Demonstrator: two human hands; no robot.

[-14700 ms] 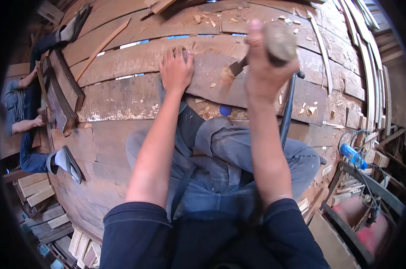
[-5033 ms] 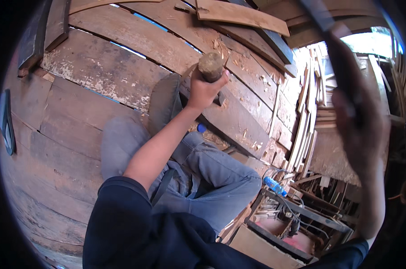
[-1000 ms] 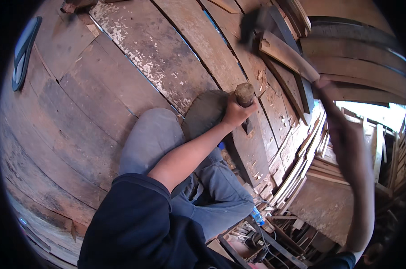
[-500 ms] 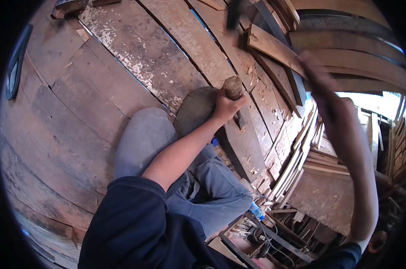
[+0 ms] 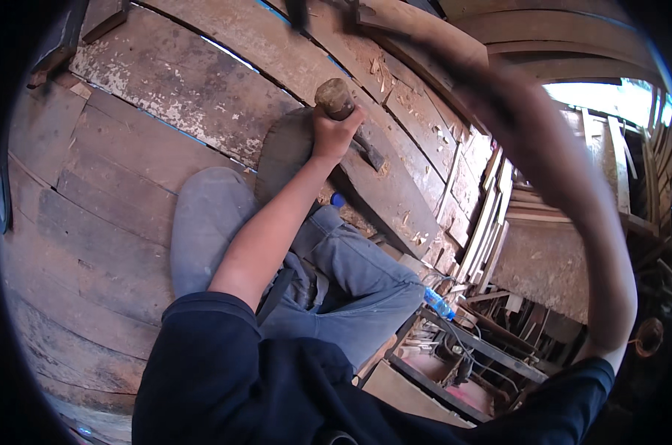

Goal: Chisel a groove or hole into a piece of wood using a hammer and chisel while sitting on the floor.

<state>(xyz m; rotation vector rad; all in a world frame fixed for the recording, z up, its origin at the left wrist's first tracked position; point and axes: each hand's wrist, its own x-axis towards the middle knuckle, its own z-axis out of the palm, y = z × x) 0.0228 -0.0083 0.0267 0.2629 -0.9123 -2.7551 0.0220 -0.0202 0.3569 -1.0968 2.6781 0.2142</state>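
My left hand (image 5: 334, 137) is wrapped round the thick wooden handle of a chisel (image 5: 334, 96). The chisel's dark blade leans down onto a thick wooden plank (image 5: 399, 196), where pale shavings lie near its tip. My right hand (image 5: 510, 107), smeared by motion, is raised at the upper right, gripping a long-handled hammer. The dark hammer head (image 5: 297, 13) is blurred at the top edge, apart from the chisel. Next to my left wrist is a dark rounded wooden block (image 5: 282, 148).
My legs (image 5: 351, 259) are folded below the plank on a board floor (image 5: 121, 208) with gaps. Stacked wood strips (image 5: 488, 222) lie to the right. A blue-labelled bottle (image 5: 438, 304) and cables sit lower right. A blue cap (image 5: 337, 200) lies beside the plank.
My right hand has swung up and left with the hammer. The view has shifted, so my left hand and the chisel appear further left and higher; the grip on the chisel is the same.
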